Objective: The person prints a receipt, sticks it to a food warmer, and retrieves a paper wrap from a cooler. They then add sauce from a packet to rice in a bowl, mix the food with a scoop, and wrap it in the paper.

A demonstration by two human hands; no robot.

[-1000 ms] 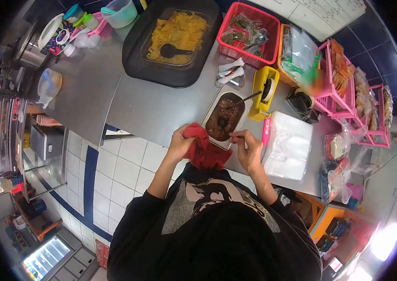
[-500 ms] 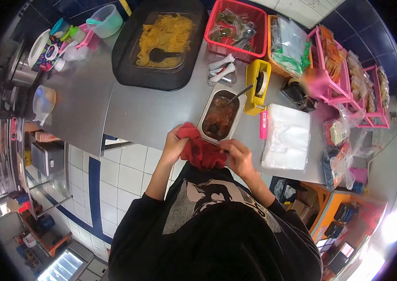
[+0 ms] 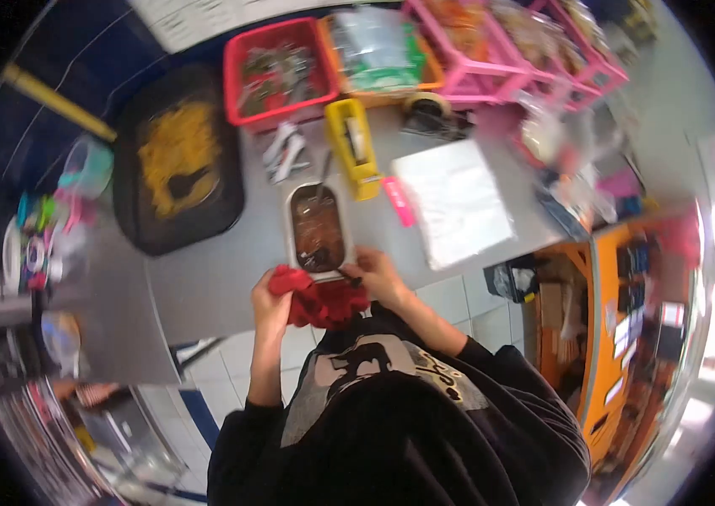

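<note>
A red cloth (image 3: 323,304) hangs bunched at the counter's front edge, with my left hand (image 3: 273,302) closed on its left end. Just behind it stands a steel food pan (image 3: 291,240) of brown-red saucy food (image 3: 317,228). A spoon handle (image 3: 324,173) leans out over the pan's back rim, and a dark ladle-like bowl (image 3: 317,258) lies in the sauce near the front. My right hand (image 3: 378,278) is closed at the pan's front right corner, its fingertips on a thin dark handle (image 3: 350,274) whose far end is hidden; the cloth's right end hangs below this hand.
Left on the counter lies a black tray (image 3: 134,223) of yellow noodle-like food with a dark scoop. Behind the pan are a yellow tape dispenser (image 3: 362,181) and a red basket (image 3: 235,101). Clear plastic bags (image 3: 458,202) lie to the right, near pink baskets (image 3: 450,72).
My view has turned, so the counter appears shifted left and rotated. Both hands stay at the pan's front, the left still holding the red cloth.
</note>
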